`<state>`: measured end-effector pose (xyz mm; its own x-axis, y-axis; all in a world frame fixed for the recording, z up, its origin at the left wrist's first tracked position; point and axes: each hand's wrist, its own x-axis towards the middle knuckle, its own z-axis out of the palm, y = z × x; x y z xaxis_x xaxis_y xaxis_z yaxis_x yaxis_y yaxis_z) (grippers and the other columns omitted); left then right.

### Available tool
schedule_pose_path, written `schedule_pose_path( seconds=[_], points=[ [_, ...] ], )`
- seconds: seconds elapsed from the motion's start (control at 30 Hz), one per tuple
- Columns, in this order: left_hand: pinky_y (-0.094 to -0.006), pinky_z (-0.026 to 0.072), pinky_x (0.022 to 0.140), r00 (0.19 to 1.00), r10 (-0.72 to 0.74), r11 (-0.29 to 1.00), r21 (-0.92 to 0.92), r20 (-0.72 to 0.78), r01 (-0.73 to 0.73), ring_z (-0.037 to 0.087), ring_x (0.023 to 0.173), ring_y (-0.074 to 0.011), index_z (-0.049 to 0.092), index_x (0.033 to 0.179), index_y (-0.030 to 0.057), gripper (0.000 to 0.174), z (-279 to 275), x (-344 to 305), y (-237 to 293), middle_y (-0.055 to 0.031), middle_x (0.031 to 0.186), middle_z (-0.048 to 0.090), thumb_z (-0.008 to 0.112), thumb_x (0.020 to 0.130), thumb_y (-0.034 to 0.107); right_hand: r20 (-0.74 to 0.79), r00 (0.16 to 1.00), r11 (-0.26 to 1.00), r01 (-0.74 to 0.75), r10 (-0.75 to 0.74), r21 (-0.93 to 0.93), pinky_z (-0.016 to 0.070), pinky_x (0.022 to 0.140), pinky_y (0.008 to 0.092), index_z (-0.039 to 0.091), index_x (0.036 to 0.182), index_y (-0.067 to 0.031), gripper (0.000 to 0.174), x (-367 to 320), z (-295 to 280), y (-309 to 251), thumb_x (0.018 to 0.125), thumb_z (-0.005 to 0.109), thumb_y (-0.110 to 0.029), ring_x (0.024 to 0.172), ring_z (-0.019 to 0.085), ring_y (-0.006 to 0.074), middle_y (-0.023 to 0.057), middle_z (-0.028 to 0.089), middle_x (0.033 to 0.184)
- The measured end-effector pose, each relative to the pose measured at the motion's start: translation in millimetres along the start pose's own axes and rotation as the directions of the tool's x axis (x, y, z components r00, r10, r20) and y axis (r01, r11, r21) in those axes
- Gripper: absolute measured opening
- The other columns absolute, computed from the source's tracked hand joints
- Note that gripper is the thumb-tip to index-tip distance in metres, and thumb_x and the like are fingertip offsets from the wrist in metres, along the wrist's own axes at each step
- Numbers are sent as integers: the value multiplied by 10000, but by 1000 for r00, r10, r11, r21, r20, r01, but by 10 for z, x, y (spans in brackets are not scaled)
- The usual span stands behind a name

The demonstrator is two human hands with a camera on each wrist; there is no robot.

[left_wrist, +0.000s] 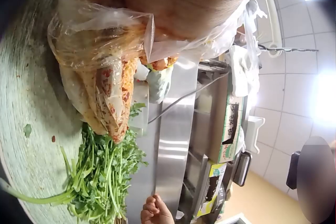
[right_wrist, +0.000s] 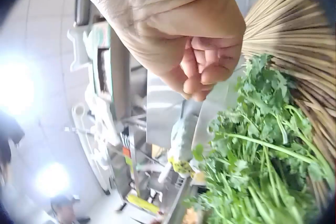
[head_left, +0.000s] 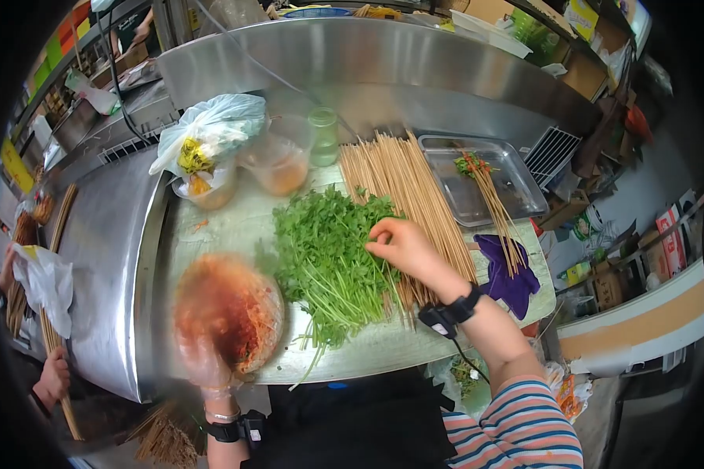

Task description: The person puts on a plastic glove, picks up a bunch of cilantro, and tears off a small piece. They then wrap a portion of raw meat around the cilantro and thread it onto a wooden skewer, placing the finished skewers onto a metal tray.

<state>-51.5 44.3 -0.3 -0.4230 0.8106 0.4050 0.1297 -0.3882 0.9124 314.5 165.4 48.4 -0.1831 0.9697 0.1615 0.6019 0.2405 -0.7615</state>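
My left hand point(head_left: 205, 366) wears a clear plastic glove and reaches into a bowl point(head_left: 277, 305) at its near side. Inside lies a red, chili-coloured mix point(head_left: 246, 328), blurred on its left. Red flakes show on the plastic in the left wrist view; the glove and mix hide my fingers, so I cannot tell their grip. My bare right hand point(head_left: 405, 248) hovers over the right edge of a pile of cilantro point(head_left: 328, 266). Its fingers curl inward with thumb near the fingertips, nothing visible between them, as the right wrist view point(right_wrist: 202, 71) also shows.
Bamboo skewers point(head_left: 403, 180) lie right of the cilantro. Beyond them, a metal tray point(head_left: 438, 211) holds loaded skewers point(head_left: 489, 191) reaching over a purple cloth point(head_left: 504, 285). Plastic tubs point(head_left: 285, 176) and a green jar point(head_left: 323, 141) stand behind. Another person's hand point(head_left: 53, 375) grips sticks at far left.
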Motion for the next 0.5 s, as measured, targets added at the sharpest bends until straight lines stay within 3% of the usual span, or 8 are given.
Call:
schedule_pose_path(
  seconds=[0.03,0.13,0.17,0.2,0.3,0.47,0.5],
  points=[
    [-336,499,874,1000,19,999,32,9,-19,603,981,-199,474,1272,-11,347,-13,-2,-10,-132,1123,609,489,942,96,24,999,997,-27,29,-69,477,595,309,640,814,0,213,28,85,9,728,739,-168,625,606,184,89,623,704],
    [-320,498,855,999,32,999,-17,34,-31,604,950,-187,477,1276,-15,347,27,12,47,-129,1115,614,468,942,78,66,998,1000,-17,18,-15,477,579,298,641,790,-2,181,74,155,111,757,726,-159,624,604,163,69,633,707],
    [-313,498,844,997,51,998,17,59,-52,604,938,-182,478,1275,-18,346,3,32,44,-128,1110,616,462,942,75,121,990,958,-106,76,266,468,546,248,641,813,-33,142,95,112,136,808,703,-161,608,593,120,36,643,714],
    [-306,497,833,994,65,996,52,84,-69,603,925,-178,480,1274,-21,345,-33,43,32,-127,1106,618,457,943,71,185,956,869,-286,228,405,446,510,189,628,867,-64,103,64,-28,-59,863,665,-160,592,573,66,20,653,736],
    [-292,495,807,988,107,985,121,109,-120,600,895,-167,484,1271,-30,346,-37,48,26,-123,1094,623,444,940,64,208,950,767,-312,234,560,420,456,179,573,971,-77,127,61,-262,-103,920,604,-189,554,561,49,43,666,759],
    [-304,485,866,998,-6,999,-44,60,9,597,975,-184,478,1278,-42,358,45,29,129,-127,1139,608,432,939,61,312,897,741,-436,313,511,387,419,175,514,1014,-80,159,-193,-229,-280,973,506,-233,472,518,53,59,649,721],
    [-313,475,899,996,41,999,-10,85,-40,586,1026,-190,480,1277,-41,346,18,34,101,-126,1166,597,438,949,60,326,892,763,-440,312,474,385,420,175,515,1009,-78,157,-245,-183,-270,974,502,-230,472,516,53,55,645,714]
  ],
)
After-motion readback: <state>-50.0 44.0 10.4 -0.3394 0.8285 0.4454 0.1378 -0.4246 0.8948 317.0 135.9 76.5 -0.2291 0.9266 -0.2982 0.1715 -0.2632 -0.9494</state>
